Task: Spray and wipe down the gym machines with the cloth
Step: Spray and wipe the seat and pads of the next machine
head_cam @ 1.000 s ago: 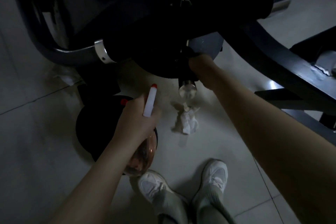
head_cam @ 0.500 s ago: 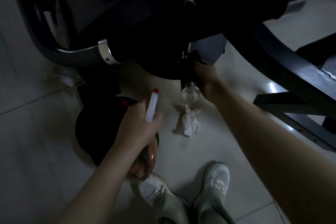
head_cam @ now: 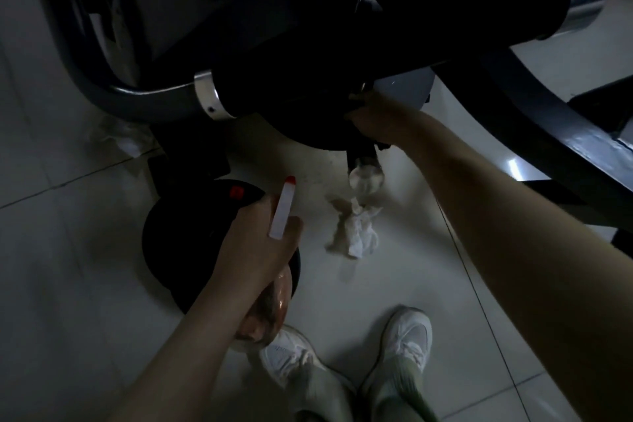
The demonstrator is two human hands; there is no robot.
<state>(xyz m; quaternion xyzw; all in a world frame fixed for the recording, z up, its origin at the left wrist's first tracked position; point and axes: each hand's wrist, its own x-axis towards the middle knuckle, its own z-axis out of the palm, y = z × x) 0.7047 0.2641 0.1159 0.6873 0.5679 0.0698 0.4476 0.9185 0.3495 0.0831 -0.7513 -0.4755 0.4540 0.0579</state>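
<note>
Dim room, pale tiled floor (head_cam: 68, 284), crumpled tissue (head_cam: 356, 233); left hand (head_cam: 260, 247) grips spray bottle (head_cam: 282, 209); right hand (head_cam: 373, 123) grip on machine (head_cam: 274, 27) unclear

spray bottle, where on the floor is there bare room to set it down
For the clear spray bottle in the left hand: bare pale tile floor left of the round black weight plate, and a smaller patch between the crumpled white cloth and the white shoes. Crowded: under the black machine frame, around the right hand and the chrome-tipped post.

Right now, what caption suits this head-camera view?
Left hand grips a spray bottle; right hand reaches the gym machine above a crumpled cloth.
</note>
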